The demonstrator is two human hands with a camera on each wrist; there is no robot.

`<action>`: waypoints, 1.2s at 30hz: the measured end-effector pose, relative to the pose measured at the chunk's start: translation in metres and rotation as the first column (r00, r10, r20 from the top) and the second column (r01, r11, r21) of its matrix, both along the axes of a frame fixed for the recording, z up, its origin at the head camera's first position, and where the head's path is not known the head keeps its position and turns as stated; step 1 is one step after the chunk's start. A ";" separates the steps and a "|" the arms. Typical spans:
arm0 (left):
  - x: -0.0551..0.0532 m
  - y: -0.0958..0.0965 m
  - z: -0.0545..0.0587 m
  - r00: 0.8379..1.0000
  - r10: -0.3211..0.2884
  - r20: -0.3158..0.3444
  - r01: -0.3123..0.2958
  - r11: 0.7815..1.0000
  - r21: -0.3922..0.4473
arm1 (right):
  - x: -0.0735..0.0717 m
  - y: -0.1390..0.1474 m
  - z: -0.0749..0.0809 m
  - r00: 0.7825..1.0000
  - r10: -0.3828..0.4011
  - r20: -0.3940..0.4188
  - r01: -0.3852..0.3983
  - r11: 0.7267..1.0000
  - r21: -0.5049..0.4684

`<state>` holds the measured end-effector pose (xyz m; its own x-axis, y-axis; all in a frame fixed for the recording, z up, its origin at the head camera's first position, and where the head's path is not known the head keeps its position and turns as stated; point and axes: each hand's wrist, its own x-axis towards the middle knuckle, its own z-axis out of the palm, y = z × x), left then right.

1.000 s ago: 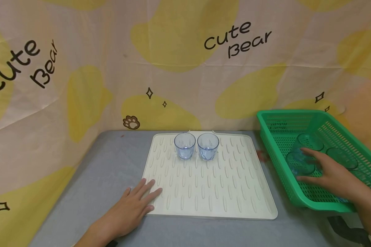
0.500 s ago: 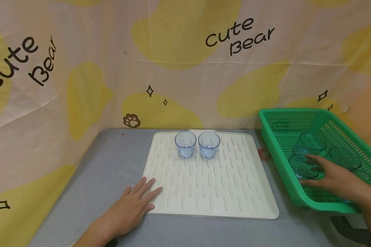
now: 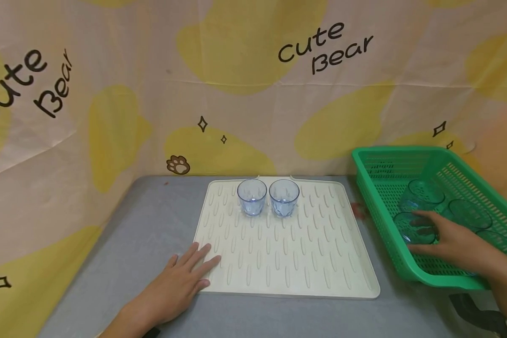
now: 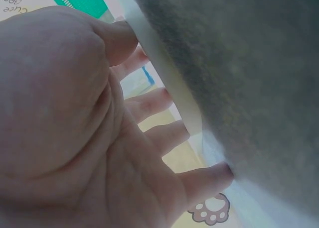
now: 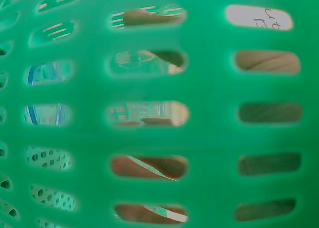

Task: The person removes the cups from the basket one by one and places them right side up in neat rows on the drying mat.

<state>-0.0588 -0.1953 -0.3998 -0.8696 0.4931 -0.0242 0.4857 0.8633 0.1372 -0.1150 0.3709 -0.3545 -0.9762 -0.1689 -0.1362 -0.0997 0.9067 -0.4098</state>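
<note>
In the head view, my right hand (image 3: 460, 241) reaches into the green basket (image 3: 378, 234), thumb and fingers curled about a clear bluish drinking glass (image 3: 411, 232) near its left wall. The basket wall covers most of the right wrist view; bits of hand and glass show through its slots. My left hand (image 3: 177, 286) lies spread at the near left corner of a white ridged mat (image 3: 321, 249), fingertips over its edge. The left wrist view has the palm with fingers extended. Two similar glasses, the left one (image 3: 252, 198) and the right one (image 3: 284, 198), stand upright at the mat's back.
Several more glasses, among them a back one (image 3: 422, 193) and a right one (image 3: 469, 213), sit in the basket right of the mat. A grey table (image 3: 160, 216) carries everything. A patterned cloth (image 3: 236, 108) hangs behind and along the left.
Inside the basket, the glass at my right hand sits slightly lower than a second ago, and the hand has dipped with it. My left hand and the two glasses on the mat stay put.
</note>
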 end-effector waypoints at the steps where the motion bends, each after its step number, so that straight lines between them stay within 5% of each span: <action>1: 0.000 0.000 0.000 1.000 -0.001 -0.002 0.001 1.000 -0.001 | 0.000 0.000 0.001 1.000 -0.011 -0.007 0.011 1.000 0.007; 7: -0.001 0.000 -0.001 1.000 -0.003 -0.008 0.003 1.000 -0.006 | 0.002 -0.001 0.006 0.995 -0.096 -0.010 0.096 0.995 -0.007; 14: -0.001 0.000 -0.001 1.000 0.008 0.016 -0.008 1.000 0.001 | 0.003 -0.002 0.012 0.995 -0.100 -0.009 0.098 0.985 -0.145; 24: -0.002 0.000 -0.002 0.999 0.015 0.038 -0.015 1.000 0.000 | 0.005 -0.003 0.015 0.989 -0.145 0.008 0.144 0.966 -0.213; 28: -0.002 0.000 -0.003 0.999 0.017 0.033 -0.017 1.000 0.001 | 0.007 0.001 0.011 0.989 -0.119 -0.089 0.086 0.947 -0.311; 31: -0.002 0.000 -0.003 1.000 0.016 0.023 -0.016 1.000 0.001 | 0.008 0.002 0.008 0.982 -0.049 -0.180 -0.029 0.912 -0.409; 36: -0.002 0.000 -0.002 0.999 0.017 0.027 -0.017 1.000 0.005 | 0.008 0.002 0.006 0.972 0.037 -0.232 -0.148 0.865 -0.480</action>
<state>-0.0611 -0.1950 -0.4020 -0.8769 0.4786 -0.0452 0.4671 0.8706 0.1547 -0.1067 0.3728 -0.3488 -0.9487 -0.2509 0.1922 -0.3058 0.5750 -0.7589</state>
